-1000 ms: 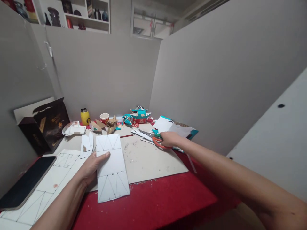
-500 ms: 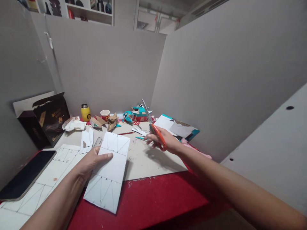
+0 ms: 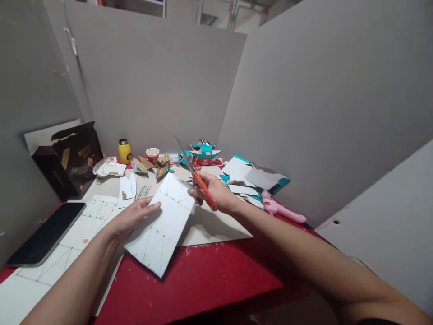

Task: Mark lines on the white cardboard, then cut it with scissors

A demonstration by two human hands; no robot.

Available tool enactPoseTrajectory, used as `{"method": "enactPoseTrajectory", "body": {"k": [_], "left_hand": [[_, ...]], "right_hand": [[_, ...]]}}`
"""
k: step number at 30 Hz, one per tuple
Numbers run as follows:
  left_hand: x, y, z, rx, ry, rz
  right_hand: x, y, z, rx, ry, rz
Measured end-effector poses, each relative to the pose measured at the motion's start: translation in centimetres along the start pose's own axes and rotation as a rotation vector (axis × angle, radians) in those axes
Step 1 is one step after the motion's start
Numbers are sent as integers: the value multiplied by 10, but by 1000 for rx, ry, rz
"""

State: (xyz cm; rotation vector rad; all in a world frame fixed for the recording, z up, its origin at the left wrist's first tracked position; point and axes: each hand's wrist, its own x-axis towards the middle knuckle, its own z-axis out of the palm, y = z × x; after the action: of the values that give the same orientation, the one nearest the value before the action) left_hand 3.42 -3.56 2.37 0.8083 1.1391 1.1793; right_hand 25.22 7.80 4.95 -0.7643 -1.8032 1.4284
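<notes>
My left hand [image 3: 137, 215] is closed on the left edge of a white card [image 3: 162, 225], its thumb lying on the top face. Pencil or pen lines, some of them diagonal, mark both ends of the card, which is tilted above the table. In my right hand [image 3: 214, 192] is a pair of scissors [image 3: 203, 185] with orange handles, its blades pointing up and to the left. The fingers of this hand are close to the card's right edge; whether they touch it I cannot tell. The blades are blurred, beyond the card's upper right corner.
A phone [image 3: 50, 232] lies on a drawn-on white sheet [image 3: 64, 259] at left. A dark box [image 3: 72, 162], a yellow bottle [image 3: 125, 152] and a paper cup [image 3: 152, 155] stand behind. Card scraps [image 3: 245, 189] and a pink glue gun [image 3: 280, 208] lie right. Grey partitions [image 3: 152, 81] enclose the red table [image 3: 209, 275].
My right hand has come left and nearer to the card with the scissors. The card has turned clockwise and shifted slightly right. The view has tilted down, and the glue gun shows more fully.
</notes>
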Motion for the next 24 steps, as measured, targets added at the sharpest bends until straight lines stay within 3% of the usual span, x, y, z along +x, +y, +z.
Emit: {"method": "enactPoseTrajectory", "body": {"k": [6,9,13,16,20,24], "left_hand": [[13,17,-32,-198,371,303],[15,13,-25,-231,402,344],[14,-8,15,-174,180,243],[15,-19,35,-170,113,252],[15,-17,29,-200,182,304],[13,-5,12,-243,237,345]], "right_hand": [[33,10,-7,223,428,-208],[42,16,1,326,532,-255],[38,23,28,403,507,-252],[23,29,55,412,427,-230],[5,32,76,368,305,-197],[5,28,64,285,258,-198]]}}
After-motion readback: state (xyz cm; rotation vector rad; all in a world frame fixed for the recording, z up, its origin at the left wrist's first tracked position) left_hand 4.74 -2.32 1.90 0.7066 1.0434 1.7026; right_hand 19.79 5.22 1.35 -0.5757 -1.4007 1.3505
